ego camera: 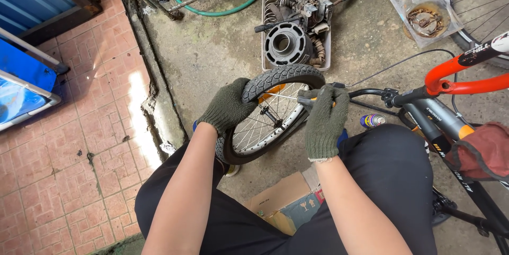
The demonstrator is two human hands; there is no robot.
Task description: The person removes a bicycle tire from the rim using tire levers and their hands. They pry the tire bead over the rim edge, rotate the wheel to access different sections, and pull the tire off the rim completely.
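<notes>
A small spoked bicycle wheel [270, 122] with a black knobbly tyre stands upright between my knees. My left hand [228, 105], in a dark green knit glove, grips the tyre at its upper left. My right hand [324, 119], gloved the same way, is closed on a screwdriver [307, 99] with an orange and black handle. Its metal shaft points left across the spokes toward the rim.
A grey tray [325, 48] of engine parts and tools lies on the concrete ahead. An orange and black bicycle frame [450, 82] with handlebar stands at right, a spray can [372, 120] beside it. Cardboard [281, 202] lies under my legs. Red tiles and a blue panel at left.
</notes>
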